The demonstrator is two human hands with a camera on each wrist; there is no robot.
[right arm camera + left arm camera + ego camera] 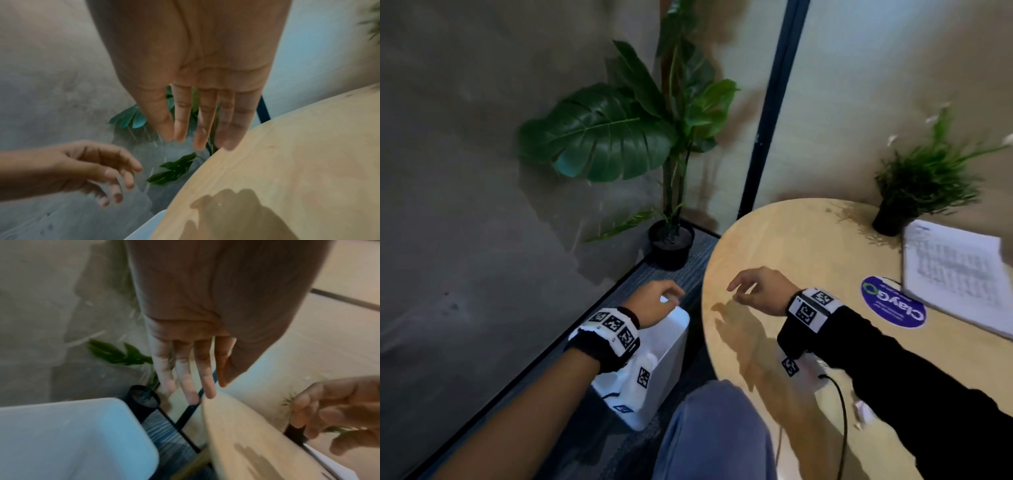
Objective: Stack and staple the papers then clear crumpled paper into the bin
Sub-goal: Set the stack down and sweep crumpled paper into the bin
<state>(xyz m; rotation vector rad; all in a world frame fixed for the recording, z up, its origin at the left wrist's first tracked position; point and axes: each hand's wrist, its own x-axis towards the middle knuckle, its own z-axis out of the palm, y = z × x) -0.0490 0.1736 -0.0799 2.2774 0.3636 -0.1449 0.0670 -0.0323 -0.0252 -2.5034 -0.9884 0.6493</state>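
From the head view, the left hand (654, 301) hovers slack and empty over the white bin (671, 346) on the floor left of the table (791, 246); the right hand (760, 291) hangs loose above the table's near left edge. The papers (955, 274) lie far right, beside a small potted plant (924, 185). The binning step looks nearly done.

The left wrist view shows straight fingers (185, 378) holding nothing above the bin (78, 434).

The right wrist view shows extended, empty fingers (202, 126). No crumpled paper shows; next, probably a check for leftovers.

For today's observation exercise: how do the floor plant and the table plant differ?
The floor plant is tall with broad leaves; the table plant is short with thin, grassy leaves. The floor plant stands on the floor by the wall; the table plant stands on the table beside the papers. Both are in black pots.
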